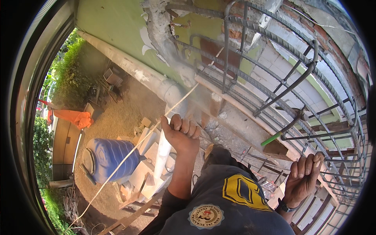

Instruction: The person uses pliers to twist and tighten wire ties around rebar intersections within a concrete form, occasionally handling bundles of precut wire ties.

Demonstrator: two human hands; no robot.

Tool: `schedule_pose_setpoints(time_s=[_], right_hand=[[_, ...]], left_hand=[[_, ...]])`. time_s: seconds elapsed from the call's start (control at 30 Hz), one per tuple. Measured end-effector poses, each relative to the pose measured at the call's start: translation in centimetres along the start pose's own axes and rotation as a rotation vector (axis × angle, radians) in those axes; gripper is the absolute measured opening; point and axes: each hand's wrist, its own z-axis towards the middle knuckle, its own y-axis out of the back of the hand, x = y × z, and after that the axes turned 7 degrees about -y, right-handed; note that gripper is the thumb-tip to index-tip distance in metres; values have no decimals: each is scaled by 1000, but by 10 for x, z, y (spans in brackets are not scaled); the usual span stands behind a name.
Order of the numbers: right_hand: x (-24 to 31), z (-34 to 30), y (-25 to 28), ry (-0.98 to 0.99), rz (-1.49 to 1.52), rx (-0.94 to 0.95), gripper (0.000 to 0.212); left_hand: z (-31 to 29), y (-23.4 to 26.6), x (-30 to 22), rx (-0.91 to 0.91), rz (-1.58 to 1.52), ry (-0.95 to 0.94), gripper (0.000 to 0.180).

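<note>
My left hand (pixel 182 135) is raised in the middle, its fingers curled into the palm. Beside its thumb tip runs a thin pale cord or strip (pixel 125 158), slanting from the wall to the lower left. What these fingers hold, if anything, is hidden. At the right, my right hand (pixel 301 180) is closed at the near edge of a rebar cage (pixel 270 94), and I cannot see what it grips. A tool with a green handle (pixel 271 139) and a dark metal head rests among the bars above this hand.
Far below on the left, a blue water tank (pixel 113 158) lies on its side on sandy ground (pixel 129 105). A thick pale pipe (pixel 129 64) follows the green wall (pixel 113 19). Orange cloth (pixel 78 118) hangs at the left. Dust hazes the broken masonry (pixel 188 74).
</note>
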Motion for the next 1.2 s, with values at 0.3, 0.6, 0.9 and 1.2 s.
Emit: schedule_pose_setpoints(time_s=[0.3,0.6,0.9,1.2], right_hand=[[-2,12,5,-53,185,-44,15],[2,19,8,-2,236,-105,17],[13,12,21,-54,268,-216,14],[20,-9,62,-13,411,-368,13]], left_hand=[[8,-76,38,-534,-85,-66,34],[-9,-68,27,-349,79,-53,44],[0,-76,14,-276,-172,70,22],[8,-75,50,201,-257,318,27]])
